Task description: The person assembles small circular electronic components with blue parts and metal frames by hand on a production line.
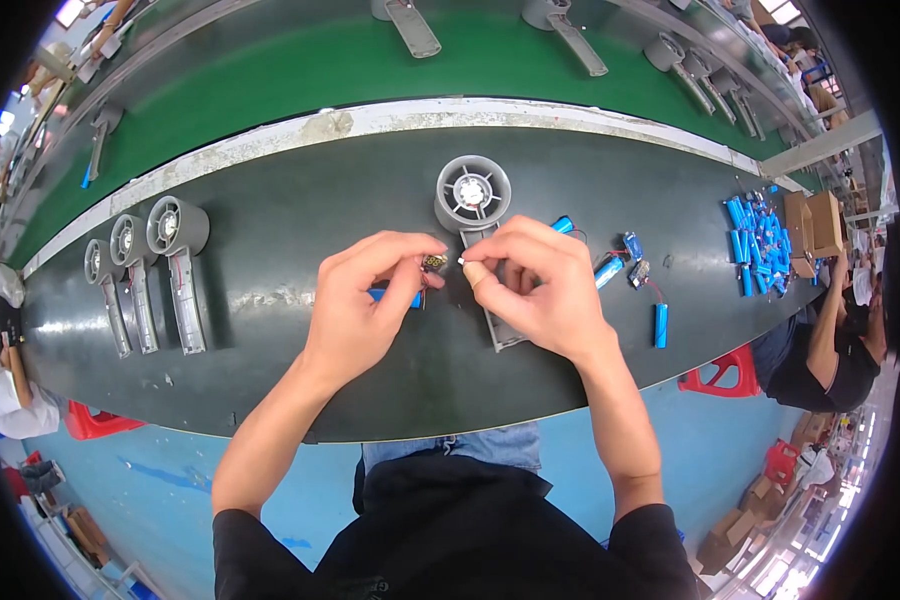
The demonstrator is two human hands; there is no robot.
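My left hand (355,305) pinches a small circuit board (434,262) with thin wires between thumb and fingertips. A blue battery cell (416,299) shows partly behind those fingers. Just across a narrow gap, my right hand (550,285) is closed on a tiny white connector (461,261) held between thumb and forefinger. Beyond both hands lies a grey fan housing (473,194) with a spoked round head. Its handle (508,336) runs toward me, partly hidden under my right hand.
Three similar grey fan housings (178,228) lie at the left. Wired blue cells (661,326) rest right of my hand, before a blue battery pile (752,245) and a cardboard box (825,222). A green conveyor (300,70) carrying more housings runs behind. People sit at both ends.
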